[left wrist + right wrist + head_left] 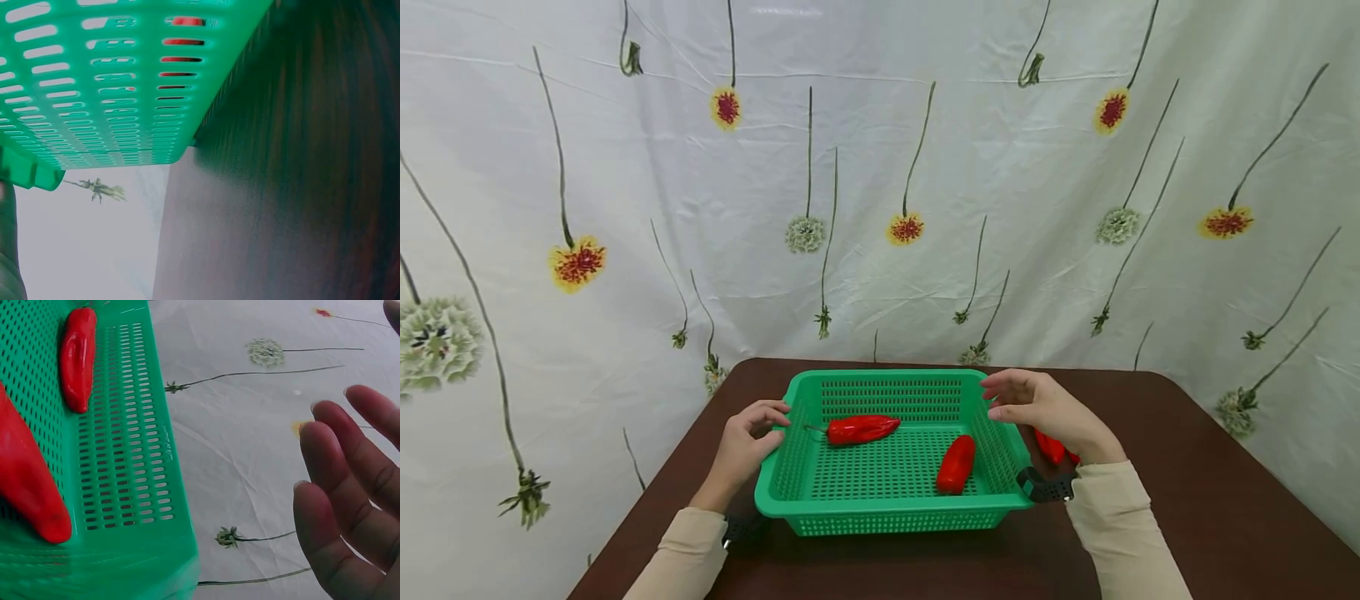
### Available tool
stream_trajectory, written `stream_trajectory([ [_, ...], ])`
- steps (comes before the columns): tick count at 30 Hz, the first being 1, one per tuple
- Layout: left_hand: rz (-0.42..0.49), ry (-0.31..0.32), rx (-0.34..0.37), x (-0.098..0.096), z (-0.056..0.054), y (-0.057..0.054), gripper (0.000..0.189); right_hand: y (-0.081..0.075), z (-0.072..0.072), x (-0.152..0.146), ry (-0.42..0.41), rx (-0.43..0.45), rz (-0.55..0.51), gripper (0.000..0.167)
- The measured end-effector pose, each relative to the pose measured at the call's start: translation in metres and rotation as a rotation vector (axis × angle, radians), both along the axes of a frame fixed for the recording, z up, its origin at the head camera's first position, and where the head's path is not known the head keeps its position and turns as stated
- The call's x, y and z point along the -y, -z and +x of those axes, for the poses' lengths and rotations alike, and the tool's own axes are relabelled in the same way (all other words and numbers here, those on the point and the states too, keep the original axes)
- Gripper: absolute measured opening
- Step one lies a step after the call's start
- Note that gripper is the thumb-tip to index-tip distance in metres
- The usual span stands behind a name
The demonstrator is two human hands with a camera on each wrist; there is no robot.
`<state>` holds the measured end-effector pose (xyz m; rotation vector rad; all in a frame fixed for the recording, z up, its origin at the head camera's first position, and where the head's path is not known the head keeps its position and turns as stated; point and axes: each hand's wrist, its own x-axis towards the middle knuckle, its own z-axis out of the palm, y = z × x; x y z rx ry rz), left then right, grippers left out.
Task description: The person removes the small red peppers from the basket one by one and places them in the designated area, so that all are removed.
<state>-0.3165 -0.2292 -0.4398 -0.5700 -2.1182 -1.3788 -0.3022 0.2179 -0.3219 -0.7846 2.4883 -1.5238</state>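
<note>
A green plastic basket [895, 503] with slotted walls stands on the table. Inside it lie two red peppers: one with a stem [861, 429] near the back left, the other [956, 464] toward the right front. My left hand [747, 450] is at the basket's left rim with fingers loosely bent; whether the fingertips touch the rim I cannot tell. Above the right rim hovers my right hand [1026, 404], its relaxed fingers [325, 450] apart from the basket and holding nothing. More red peppers [1049, 447] lie outside the basket, partly hidden behind the right wrist.
The dark brown table [1180, 500] extends on both sides of the basket. A white cloth [880, 183] printed with flowers hangs behind the table's far edge. Each wrist wears a black strap [1047, 485].
</note>
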Motion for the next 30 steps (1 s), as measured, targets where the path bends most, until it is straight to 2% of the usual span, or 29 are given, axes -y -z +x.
stream_trajectory([
  [10,0.006,0.007,0.003,-0.001,0.0,0.001,0.023,-0.001,-0.016,0.011,-0.156,0.03,0.133,0.047],
  [19,0.005,0.011,-0.002,0.001,-0.002,0.0,0.023,-0.005,-0.031,0.024,-0.334,0.042,0.217,0.045],
  [30,0.01,0.012,-0.01,0.001,-0.001,0.001,0.023,-0.009,-0.044,0.041,-0.439,0.08,0.28,0.048],
])
